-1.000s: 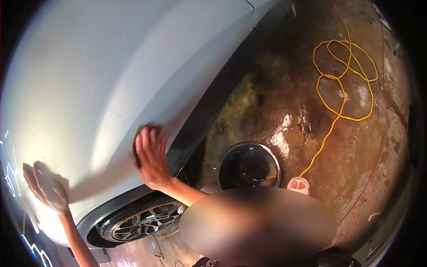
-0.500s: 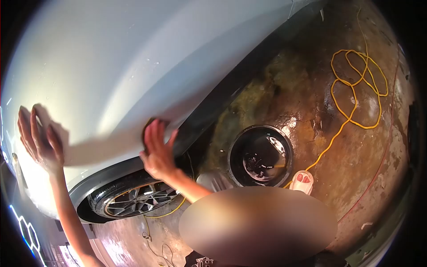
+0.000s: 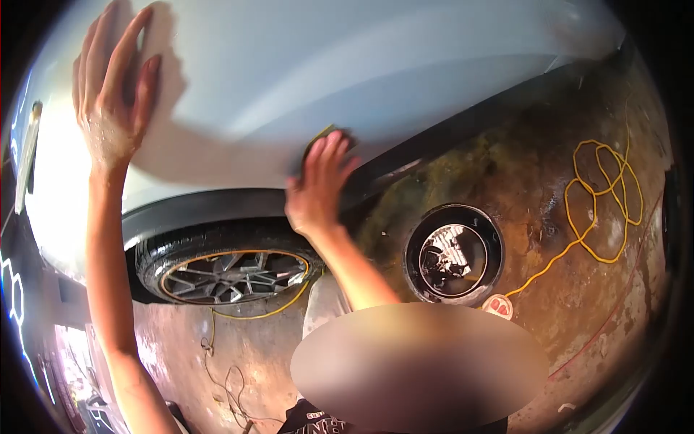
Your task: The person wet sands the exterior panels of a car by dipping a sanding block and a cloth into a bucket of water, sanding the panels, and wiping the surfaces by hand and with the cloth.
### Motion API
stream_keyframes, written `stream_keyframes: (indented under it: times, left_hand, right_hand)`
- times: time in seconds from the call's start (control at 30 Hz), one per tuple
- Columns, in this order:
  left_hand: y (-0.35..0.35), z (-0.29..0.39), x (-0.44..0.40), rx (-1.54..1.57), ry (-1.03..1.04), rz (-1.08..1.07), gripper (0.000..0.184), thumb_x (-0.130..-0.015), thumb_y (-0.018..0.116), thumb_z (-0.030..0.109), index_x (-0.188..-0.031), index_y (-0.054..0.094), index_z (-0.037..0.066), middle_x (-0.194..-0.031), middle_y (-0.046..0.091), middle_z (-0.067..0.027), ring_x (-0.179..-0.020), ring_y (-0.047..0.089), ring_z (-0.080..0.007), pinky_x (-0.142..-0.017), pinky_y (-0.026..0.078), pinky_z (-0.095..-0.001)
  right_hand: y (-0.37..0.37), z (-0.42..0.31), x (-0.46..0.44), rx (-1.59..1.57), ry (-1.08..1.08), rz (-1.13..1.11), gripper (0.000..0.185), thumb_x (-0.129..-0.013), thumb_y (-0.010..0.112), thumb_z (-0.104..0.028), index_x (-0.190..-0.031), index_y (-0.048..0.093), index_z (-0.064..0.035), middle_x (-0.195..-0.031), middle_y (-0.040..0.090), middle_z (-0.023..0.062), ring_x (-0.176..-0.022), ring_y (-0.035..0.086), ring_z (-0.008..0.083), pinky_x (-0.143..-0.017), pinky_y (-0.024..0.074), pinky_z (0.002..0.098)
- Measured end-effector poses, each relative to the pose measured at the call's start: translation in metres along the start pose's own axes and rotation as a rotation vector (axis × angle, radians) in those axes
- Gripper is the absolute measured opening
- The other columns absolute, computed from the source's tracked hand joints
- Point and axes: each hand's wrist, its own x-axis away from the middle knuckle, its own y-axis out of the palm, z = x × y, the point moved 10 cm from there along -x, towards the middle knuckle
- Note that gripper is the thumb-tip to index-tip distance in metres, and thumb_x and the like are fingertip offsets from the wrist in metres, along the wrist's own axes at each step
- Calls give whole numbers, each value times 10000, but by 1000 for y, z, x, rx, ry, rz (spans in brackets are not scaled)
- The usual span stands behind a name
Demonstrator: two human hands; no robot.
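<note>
My left hand point(image 3: 112, 101) lies against the pale, glossy car body panel point(image 3: 238, 65), with its fingers stretched out and nothing held. Water drops shine on its wrist. Above the wheel arch, my right hand point(image 3: 322, 181) presses a flat sponge pad point(image 3: 316, 142) to the lower part of the same panel. The pad looks dark with a yellowish edge, and my fingers cover most of it. Below my right hand sits the car wheel point(image 3: 235, 275), with dark spokes and an orange rim line.
A black bucket point(image 3: 416, 253) of liquid stands on the wet, stained floor point(image 3: 535, 246). Beyond it a yellow cord point(image 3: 571, 202) lies in loops, one end near a pale shoe point(image 3: 499, 307). A thin hose or cable point(image 3: 231, 390) curls below the wheel. A blurred oval hides the bottom middle.
The view has shifted, so the wheel, bucket and cord appear displaced. My left hand has moved up the panel. My right hand still presses the sponge pad near the wheel arch.
</note>
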Motion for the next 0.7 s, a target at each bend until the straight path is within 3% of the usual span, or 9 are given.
stream_keyframes:
  times: [0.07, 0.2, 0.27, 0.33, 0.37, 0.4, 0.47, 0.57, 0.7]
  left_hand:
    - [-8, -5, 14, 78, 25, -99, 445, -903, 685, 165, -1343, 640, 216, -1446, 519, -177, -1324, 497, -365, -1074, 414, -442]
    - [-53, -42, 157, 110, -374, -262, 511, -851, 690, 35, -1348, 629, 138, -1493, 446, -225, -1374, 431, -417, -1118, 361, -511]
    - [-61, 1, 214, 172, -382, -309, 427, -840, 658, 7, -1263, 655, 60, -1445, 484, -249, -1362, 440, -442, -1123, 344, -556]
    - [-58, 75, 256, 390, -374, -217, 244, -842, 635, 143, -1075, 692, 94, -1264, 606, -206, -1208, 572, -407, -1023, 428, -573]
    - [-46, 119, 268, 679, -425, -307, 275, -770, 662, 158, -1041, 697, 120, -1195, 642, -153, -1096, 615, -376, -932, 472, -533]
    - [-33, 168, 282, 870, -433, -398, 329, -707, 677, 136, -1034, 704, 136, -1146, 666, -94, -1030, 632, -326, -874, 486, -476]
    - [-14, 250, 306, 1155, -616, -592, 261, -791, 697, 133, -1051, 716, 120, -1116, 695, -51, -1077, 645, -270, -890, 502, -424]
    - [13, 347, 338, 1497, -803, -1028, 347, -898, 654, 266, -1218, 659, 132, -1239, 657, -102, -1165, 610, -327, -957, 482, -487]
    - [22, 445, 326, 1603, -605, -1362, 492, -953, 584, 405, -1394, 543, 190, -1309, 613, -152, -1238, 568, -349, -1022, 453, -513]
  right_hand:
    - [-19, 38, -38, 476, -162, -190, 810, -1039, 273, -507, -1540, 59, 91, -1626, -23, 299, -1503, 24, 482, -1150, -27, 681]
    - [-116, 139, -116, -75, 485, 259, 723, -1063, 187, -497, -1586, 18, -27, -1659, -72, 187, -1542, -41, 296, -1197, -58, 568]
    - [-82, 84, -94, 38, 209, 188, 750, -1057, 179, -525, -1583, 17, -16, -1656, -81, 194, -1538, -54, 332, -1190, -78, 568]
    - [-21, -8, -31, 81, -301, -140, 770, -984, 476, -460, -1579, 206, -52, -1655, 57, 218, -1531, -13, 404, -1146, -113, 649]
    - [10, -33, 6, 140, -460, -384, 716, -884, 564, -282, -1542, 356, -94, -1627, 237, 191, -1535, 148, 321, -1121, -75, 713]
    - [12, -26, 13, 224, -530, -423, 733, -863, 608, -301, -1530, 379, -101, -1614, 278, 176, -1527, 179, 321, -1113, -66, 726]
    - [-4, 2, 9, 312, -641, -403, 770, -830, 684, -334, -1508, 411, -91, -1594, 328, 168, -1515, 220, 326, -1096, -53, 752]
    - [-32, 93, 9, 536, -638, -492, 789, -804, 724, -331, -1464, 436, -7, -1592, 316, 194, -1516, 199, 358, -1057, -80, 778]
    - [16, -93, -20, 245, -995, -390, 778, -716, 746, -330, -1430, 516, -126, -1559, 407, 104, -1462, 330, 344, -1050, -123, 776]
